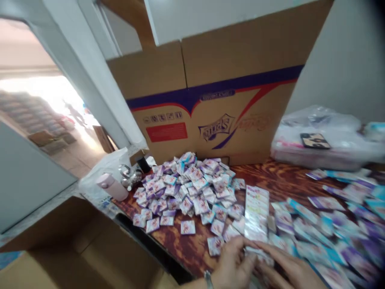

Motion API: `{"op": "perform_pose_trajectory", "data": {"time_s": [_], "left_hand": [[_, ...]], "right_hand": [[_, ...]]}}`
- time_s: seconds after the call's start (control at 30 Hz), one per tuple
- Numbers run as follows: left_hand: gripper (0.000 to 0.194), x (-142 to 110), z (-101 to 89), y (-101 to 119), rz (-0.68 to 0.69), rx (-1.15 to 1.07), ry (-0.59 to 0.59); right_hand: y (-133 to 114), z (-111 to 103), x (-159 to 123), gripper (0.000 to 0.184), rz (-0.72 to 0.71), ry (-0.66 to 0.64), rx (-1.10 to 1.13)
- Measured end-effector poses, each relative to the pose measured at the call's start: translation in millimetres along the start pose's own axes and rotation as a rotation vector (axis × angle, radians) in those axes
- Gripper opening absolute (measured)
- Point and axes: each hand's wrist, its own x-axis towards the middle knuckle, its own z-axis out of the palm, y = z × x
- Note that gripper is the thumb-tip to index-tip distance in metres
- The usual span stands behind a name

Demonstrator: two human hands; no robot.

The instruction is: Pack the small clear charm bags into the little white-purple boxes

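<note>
At the table's front edge my left hand [231,263] and my right hand [285,265] meet with fingers closed around a small whitish packet [259,255]. Motion smears it, and the fingers cover part of it. Just beyond them lies a long, shiny strip [257,214] with coloured printing. To its left spreads a heap of small square packets [192,184] in white, purple and light blue. On the right, many flat purple and blue sachets [326,237] lie loosely over one another, close to my right hand.
An open cardboard box [90,249] stands at the lower left. A large printed carton [210,116] rises behind the heap. A pink bottle [112,186] and a shiny silver object [130,176] stand at the left. Plastic-wrapped goods [319,152] bearing a dark square sit at the back right.
</note>
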Motion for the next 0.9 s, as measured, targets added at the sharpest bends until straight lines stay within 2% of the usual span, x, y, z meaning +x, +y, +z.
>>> {"op": "perform_pose_trajectory", "data": {"time_s": [0.03,0.13,0.2,0.3,0.43,0.57,0.63,0.7,0.77,0.83,0.9], "left_hand": [[0.029,-7.3,-1.8,4.2,0.039,0.0,-0.028],[0.029,-24.2,-5.9,3.6,0.026,-0.057,-0.071],[0.028,-30.3,-6.6,-5.1,0.001,-0.042,-0.114],[0.02,-37.0,-5.3,-18.5,0.018,0.131,-0.265],[0.022,-43.1,-3.3,-19.1,0.104,0.307,-0.374],[0.021,-35.4,2.3,-3.2,0.19,0.426,-0.581],[0.02,-26.1,9.6,2.6,0.28,0.547,-0.649],[0.019,-14.4,21.5,3.1,0.426,0.735,-0.684],[0.018,-2.8,37.9,0.0,0.582,0.909,-0.73],[0.022,4.9,55.4,-2.0,0.662,0.994,-0.776],[0.024,5.2,69.6,1.5,0.658,1.034,-0.786]], "right_hand": [[-11.5,8.1,-10.1,0.03,0.076,0.033,0.053],[-32.0,25.0,-33.6,0.025,0.236,0.135,0.159],[-35.8,32.8,-47.1,0.024,0.274,0.204,0.202],[-37.2,43.5,-67.3,0.025,0.273,0.273,0.158],[-39.8,52.0,-90.4,0.023,0.279,0.284,0.188],[-29.6,36.4,-112.6,0.022,0.33,0.286,0.21],[-17.6,20.1,-123.4,0.025,0.434,0.394,0.169],[-4.9,3.1,-132.3,0.028,0.556,0.542,0.151],[4.3,-11.1,-139.3,0.031,0.63,0.631,0.155],[7.3,-20.9,-145.5,0.032,0.642,0.637,0.143],[6.1,-25.7,-152.4,0.031,0.609,0.594,0.109]]}}
